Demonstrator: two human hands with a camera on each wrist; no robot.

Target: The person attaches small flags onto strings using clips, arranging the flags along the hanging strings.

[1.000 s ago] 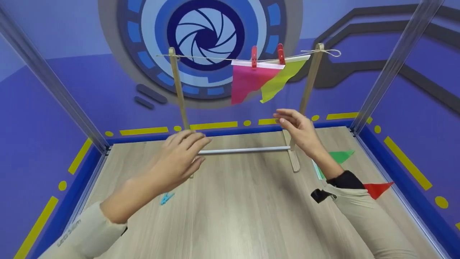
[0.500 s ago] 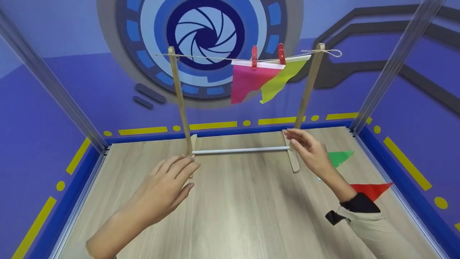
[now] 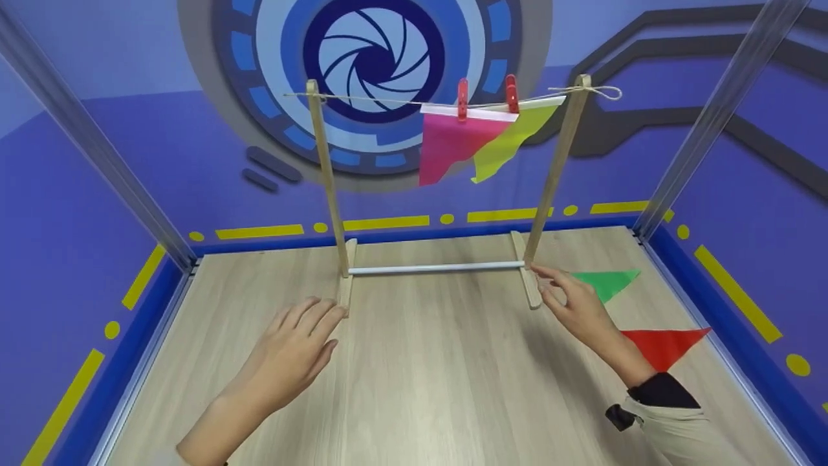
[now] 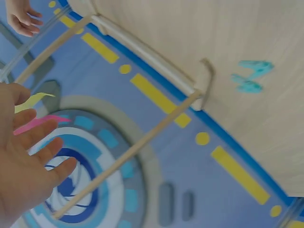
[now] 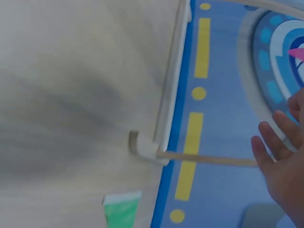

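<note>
- I see the left hand [image 3: 294,346] over the pale wood-grain tabletop [image 3: 427,388], fingers straight and loosely spread, holding nothing. Its fingertips [image 3: 323,312] lie just beside the left foot of the small wooden drying rack [image 3: 326,175]; I cannot tell whether they touch it.
- Left wrist view confirms it: the left hand [image 4: 23,161] is flat and spread, palm bare, with the rack's post crossing beyond it.
- The right hand [image 3: 579,304] sits at the rack's right foot, fingers extended and relaxed, gripping nothing. Its fingertips reach the base strip near where the white crossbar [image 3: 436,267] meets the right post; contact not resolvable.
- Right wrist view: only the straight fingers of the right hand [image 5: 282,166] show at the frame edge, apart from the foot.
- The rack stands upright near the back of the tabletop, with a thin twine line [image 3: 388,100] strung between its post tops.
- Two red clothes pegs [image 3: 462,99] clip a magenta triangular pennant [image 3: 453,145] and a yellow-green triangular pennant [image 3: 504,145] to the line's right half, the two overlapping.
- A green triangular pennant [image 3: 611,283] lies flat on the tabletop just right of the right hand; a red triangular pennant [image 3: 666,343] lies nearer me, beside the right wrist.
- Two turquoise clothes pegs [image 4: 251,76] lie on the tabletop near the left foot, seen in the left wrist view only.
</note>
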